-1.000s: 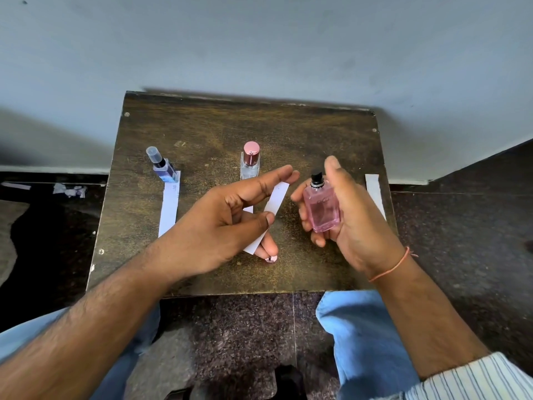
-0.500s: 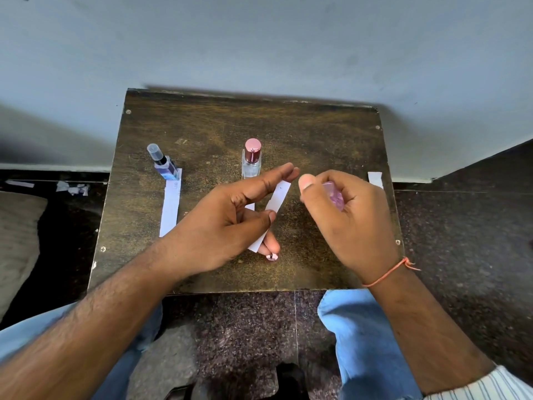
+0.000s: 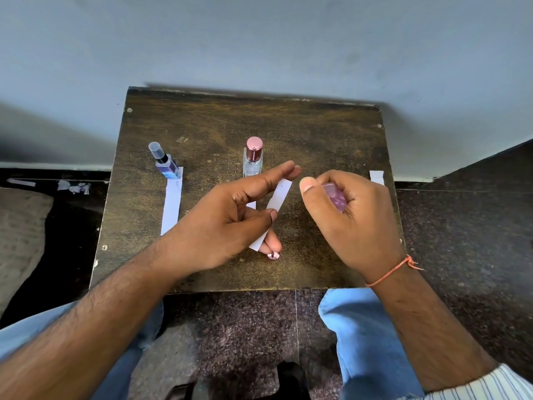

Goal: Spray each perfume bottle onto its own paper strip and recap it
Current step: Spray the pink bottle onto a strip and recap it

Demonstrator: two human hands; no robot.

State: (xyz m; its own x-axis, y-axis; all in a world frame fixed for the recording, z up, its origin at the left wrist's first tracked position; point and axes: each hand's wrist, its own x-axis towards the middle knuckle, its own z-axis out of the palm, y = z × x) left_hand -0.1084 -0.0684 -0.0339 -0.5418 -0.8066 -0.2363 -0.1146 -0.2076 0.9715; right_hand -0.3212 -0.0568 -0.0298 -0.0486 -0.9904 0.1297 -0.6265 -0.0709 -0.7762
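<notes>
Since a second ago we have tipped the pink bottle (image 3: 334,195) over, our right hand (image 3: 350,217) curled round it, nozzle toward the strip (image 3: 272,215) pinched in our left hand (image 3: 227,223) above the table (image 3: 317,134); its pink cap (image 3: 273,256) lies below; two capped bottles wait behind.

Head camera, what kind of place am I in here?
Probably a plain room at home or in an office, not a shop: a small worn wooden table pushed against a bare painted wall, a dark speckled stone floor, and paper scraps by the skirting.
</notes>
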